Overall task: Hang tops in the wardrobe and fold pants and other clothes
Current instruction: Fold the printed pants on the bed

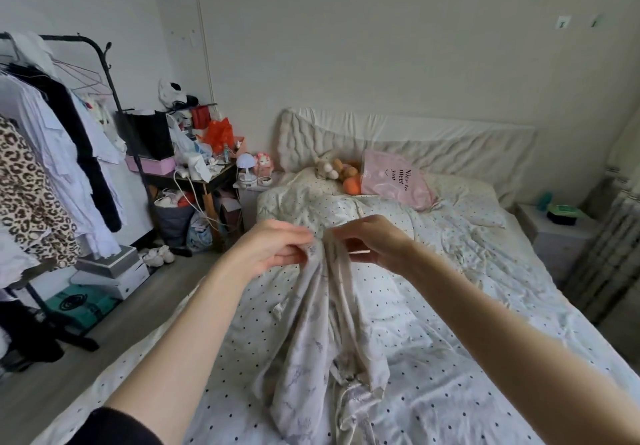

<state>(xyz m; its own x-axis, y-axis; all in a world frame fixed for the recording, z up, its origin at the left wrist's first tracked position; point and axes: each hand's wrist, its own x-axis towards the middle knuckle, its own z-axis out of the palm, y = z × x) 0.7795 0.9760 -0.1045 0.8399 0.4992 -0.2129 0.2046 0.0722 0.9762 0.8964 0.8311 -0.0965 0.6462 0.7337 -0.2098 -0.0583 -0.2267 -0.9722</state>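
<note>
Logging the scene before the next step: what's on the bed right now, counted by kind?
Garments held in both hands: 1, gripped by the left hand and right hand
Pink bags: 1
Plush toy clusters: 1, separate toys cannot be told apart
Pillows: 1
Total: 4

Bed [467,306], dotted duvet [433,358], pink bag [394,181]
</note>
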